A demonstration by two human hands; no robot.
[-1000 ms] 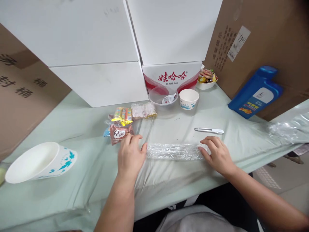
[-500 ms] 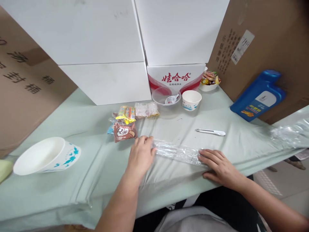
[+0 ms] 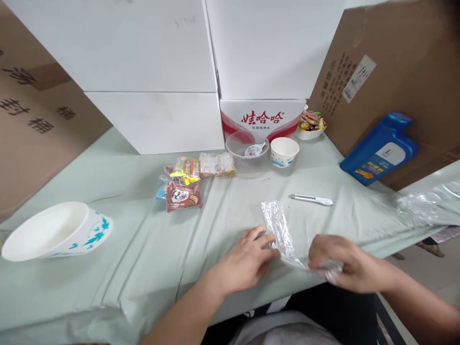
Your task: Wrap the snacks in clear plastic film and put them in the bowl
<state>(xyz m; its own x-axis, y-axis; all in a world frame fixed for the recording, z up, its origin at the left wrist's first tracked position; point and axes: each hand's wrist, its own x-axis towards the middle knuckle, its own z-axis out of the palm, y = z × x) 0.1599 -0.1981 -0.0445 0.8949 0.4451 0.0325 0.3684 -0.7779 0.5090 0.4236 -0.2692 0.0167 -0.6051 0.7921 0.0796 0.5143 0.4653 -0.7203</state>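
A strip of clear plastic film (image 3: 278, 225) lies bent on the cloth-covered table, its near end leading into my right hand. My right hand (image 3: 345, 263) is closed around that end, with a crumpled bit of film showing under the fingers. On the strip's left side rests my left hand (image 3: 251, 256), fingers bent and apart, the tips touching the film's edge. Beyond the hands lies a white utility knife (image 3: 311, 199). To the upper left sit a brown snack packet (image 3: 184, 196), a yellow snack packet (image 3: 187, 169) and a clear packet (image 3: 216, 164).
A white paper bucket (image 3: 61, 230) stands at the left. Toward the back are a clear plastic bowl (image 3: 233, 148), a paper cup (image 3: 283, 153) and a bowl of snacks (image 3: 309, 134). A blue bottle (image 3: 381, 148) leans by a cardboard box (image 3: 391, 72). White boxes (image 3: 172, 120) line the rear.
The film, stretched flat between both hands before, is now bent, one part pointing away from me. My left hand has moved right and nearer; my right hand has closed on the film.
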